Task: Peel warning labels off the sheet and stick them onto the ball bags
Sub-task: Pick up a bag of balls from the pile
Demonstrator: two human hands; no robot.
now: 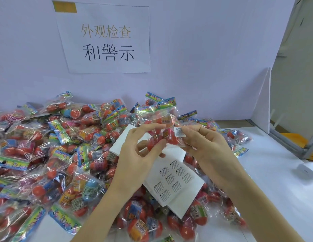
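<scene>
The person holds one ball bag (159, 137) up between both hands, above the big pile of ball bags (47, 154) that covers the table (274, 172). The left hand (140, 151) pinches the bag with thumb and fingers curled around its left side. The right hand (204, 145) grips the bag's right side, and a small white warning label (180, 132) sits on the plastic just beside its fingertips; it seems to be pressed on at this moment. The label sheet (171, 182) lies under the hands on top of the pile, with several printed labels left on it and blank backing in its upper part. So this bag looks nearly finished. No labels can be made out on the bags in the pile, so probably most of the work remains.
</scene>
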